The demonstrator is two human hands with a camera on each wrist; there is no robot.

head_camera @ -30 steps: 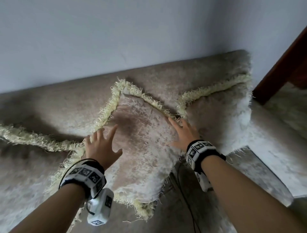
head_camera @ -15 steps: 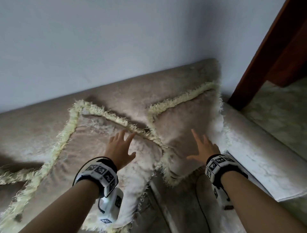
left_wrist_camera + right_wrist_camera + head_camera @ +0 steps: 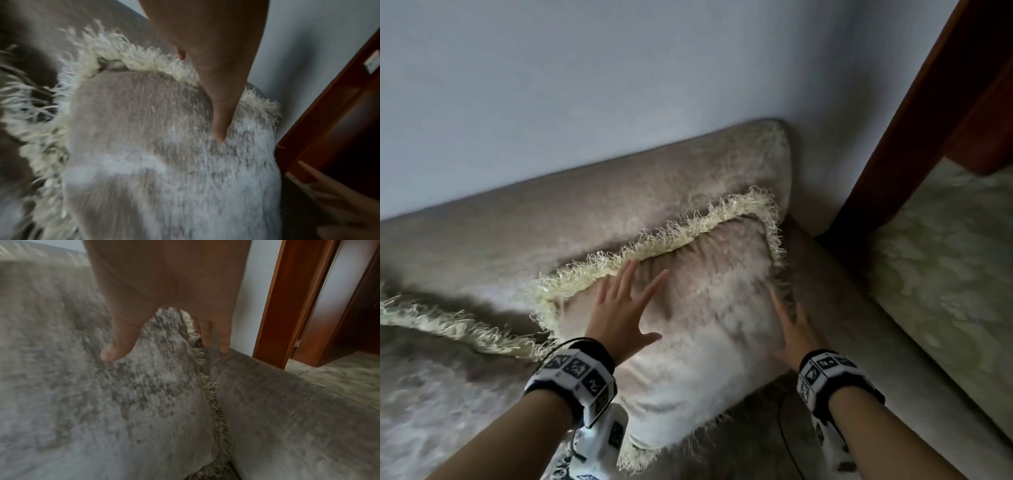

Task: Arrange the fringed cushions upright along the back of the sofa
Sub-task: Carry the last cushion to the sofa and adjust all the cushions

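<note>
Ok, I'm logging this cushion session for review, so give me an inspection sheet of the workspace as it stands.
Surface: beige velvety sofa, backrest against the wall.
Job's things: fringed cushion leaning against the backrest at the sofa's right end, beside the armrest; a second cushion's fringe shows at left.
Clutter: nothing seen.
Grippers: left hand flat on the cushion's face, fingers spread; right hand at the cushion's right edge, thumb on its face, fingers between cushion and armrest.
Cables: thin black cable running from the right wrist unit over the seat.
Surroundings: pale wall, brown wooden door frame, marbled floor.
</note>
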